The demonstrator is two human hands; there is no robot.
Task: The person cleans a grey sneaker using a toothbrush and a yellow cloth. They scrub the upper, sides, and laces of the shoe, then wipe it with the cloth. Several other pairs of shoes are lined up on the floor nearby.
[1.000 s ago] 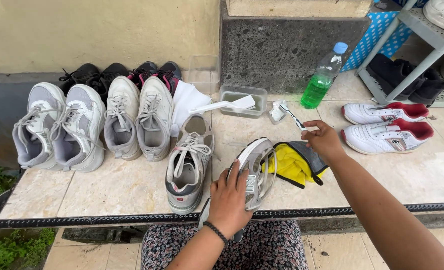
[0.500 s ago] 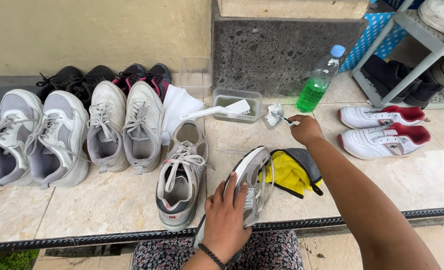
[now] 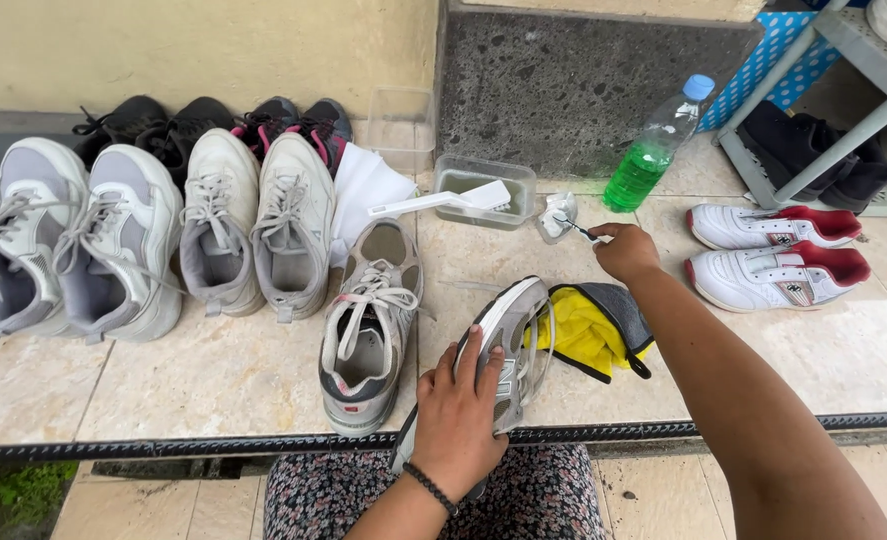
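Head view, left hand: the left hand lies low in the middle of the frame, its fingers spread and pressed around the grey sneaker, which it holds tilted on its side at the front edge of the tiled ledge
Head view, right hand: the right hand is stretched to the upper middle of the frame, fingers closed on a thin small brush; its tip reaches a small white container, but this part is small, so I cannot tell if the bristles go inside
Head view, things around: just left of the container is a clear tub with a white brush resting across it; a bottle of green liquid stands to the upper right; a yellow and grey cloth lies touching the held sneaker; the second grey sneaker stands upright just left of it
Head view, other shoes: pale pairs at the left of the frame, a white and red pair at the right
Step in hand: I judge it is loading the small brush with cleaner while the sneaker is kept ready
Next move calls for: bringing the brush down to the sneaker, and keeping the left grip firm so the shoe does not slide off the edge
Difference from earlier frames: the right hand has moved up and left from near the white and red pair to the white container; the left hand keeps the same hold; the camera has come closer and turned a little right
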